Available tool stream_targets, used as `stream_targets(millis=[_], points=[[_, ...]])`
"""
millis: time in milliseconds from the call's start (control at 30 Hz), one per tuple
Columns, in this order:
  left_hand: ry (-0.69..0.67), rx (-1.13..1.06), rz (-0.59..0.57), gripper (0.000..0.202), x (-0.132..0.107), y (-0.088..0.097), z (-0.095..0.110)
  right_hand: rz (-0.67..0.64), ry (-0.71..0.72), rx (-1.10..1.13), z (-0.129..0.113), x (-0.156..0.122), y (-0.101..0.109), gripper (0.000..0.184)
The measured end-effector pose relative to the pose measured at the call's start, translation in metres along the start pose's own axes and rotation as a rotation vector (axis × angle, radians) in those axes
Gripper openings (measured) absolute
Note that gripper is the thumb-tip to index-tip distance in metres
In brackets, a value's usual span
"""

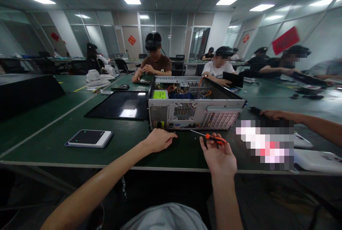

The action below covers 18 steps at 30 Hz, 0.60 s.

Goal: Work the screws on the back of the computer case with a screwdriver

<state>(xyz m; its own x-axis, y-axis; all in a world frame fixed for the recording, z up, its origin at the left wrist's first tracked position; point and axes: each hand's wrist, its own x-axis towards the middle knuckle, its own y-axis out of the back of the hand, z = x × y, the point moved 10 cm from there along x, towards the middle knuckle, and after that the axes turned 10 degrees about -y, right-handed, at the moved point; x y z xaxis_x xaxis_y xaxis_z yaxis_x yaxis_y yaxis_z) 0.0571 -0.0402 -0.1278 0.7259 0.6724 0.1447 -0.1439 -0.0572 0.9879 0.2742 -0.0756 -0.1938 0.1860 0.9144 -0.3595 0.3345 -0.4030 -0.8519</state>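
In front of me an open computer case [184, 114] lies on its side, its rear panel with fan grille and slot covers facing me. Wires and a power supply with a green-yellow label [159, 95] show inside. My left hand [159, 140] rests on the table by the case's lower edge, fingers curled together and the tips pointing right; what they hold, if anything, is too small to make out. Palm up, my right hand [220, 155] holds an orange and black screwdriver [217, 138] across its fingers. The thin shaft points left toward the case.
A black side panel [117, 104] lies left of the case. Nearer me is a white and black device [89, 138]. A dark case [26, 92] stands far left. At right, another person's hand [275, 114] reaches in near white devices [317, 160]. Several people sit across the tables.
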Motion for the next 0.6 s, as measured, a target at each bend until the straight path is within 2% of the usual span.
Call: stream_targets(millis=[133,233,433,600], points=[[0.184,0.041,0.006,0.04,-0.0018,0.0023,-0.0078,-0.059,0.014,-0.059,0.0005,0.0045,-0.0017,0.023],[0.258,0.069,-0.009,0.041,-0.0037,0.0016,-0.0099,-0.029,0.02,-0.052,0.0026,0.0068,0.0002,0.027],[0.203,0.11,-0.005,0.043,-0.0012,-0.0002,-0.0044,-0.064,0.011,-0.094,0.0049,0.0093,-0.0062,0.026],[0.159,0.117,-0.007,0.04,0.0031,-0.0028,-0.0003,-0.034,-0.007,-0.06,0.0031,0.0043,-0.0058,0.029]])
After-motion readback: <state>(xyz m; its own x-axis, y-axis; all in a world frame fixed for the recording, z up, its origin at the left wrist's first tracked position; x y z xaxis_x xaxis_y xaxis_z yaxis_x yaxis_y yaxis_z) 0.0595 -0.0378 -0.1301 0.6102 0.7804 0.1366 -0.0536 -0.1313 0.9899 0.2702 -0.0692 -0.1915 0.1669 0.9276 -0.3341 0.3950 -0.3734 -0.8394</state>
